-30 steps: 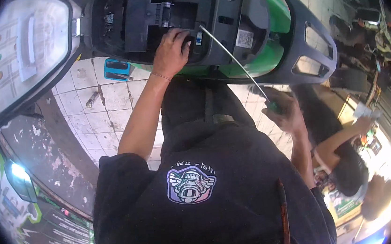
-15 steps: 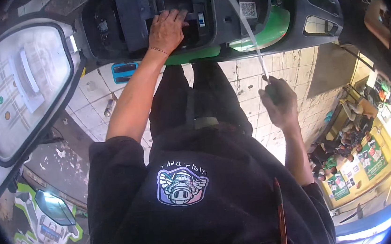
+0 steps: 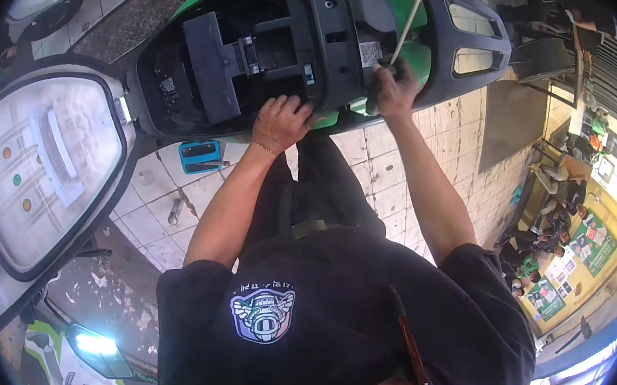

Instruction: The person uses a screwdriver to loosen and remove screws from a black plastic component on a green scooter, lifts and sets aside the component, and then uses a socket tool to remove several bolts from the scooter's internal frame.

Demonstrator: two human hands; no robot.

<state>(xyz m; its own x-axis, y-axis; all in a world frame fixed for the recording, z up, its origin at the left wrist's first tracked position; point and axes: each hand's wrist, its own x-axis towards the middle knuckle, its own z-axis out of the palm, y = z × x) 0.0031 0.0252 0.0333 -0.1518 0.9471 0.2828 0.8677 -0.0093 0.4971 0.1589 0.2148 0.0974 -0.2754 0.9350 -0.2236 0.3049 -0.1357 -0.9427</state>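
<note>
My left hand (image 3: pixel 283 123) rests on the near rim of a scooter's dark under-seat compartment (image 3: pixel 232 51), its fingers bent over the edge and the thumb apart. My right hand (image 3: pixel 395 91) is closed at the near side of the scooter's tail (image 3: pixel 422 63), beside a small printed label. A long, thin, pale rod or hose (image 3: pixel 416 11) runs from this fist up and away to the right; which of the two it is I cannot tell. Something dark shows in the same fist, its shape mostly hidden by the fingers.
To the left, the seat (image 3: pixel 60 161) is swung open, its pale underside showing. A blue tray (image 3: pixel 201 157) lies on the tiled floor near a small cylinder (image 3: pixel 175 211). A mirror (image 3: pixel 99 350) glares at lower left. A dark mat (image 3: pixel 514 124) is at the right.
My left hand has drawn back from inside the compartment to its near rim. My right hand has moved forward to the tail, and the pale rod or hose now slants to the right.
</note>
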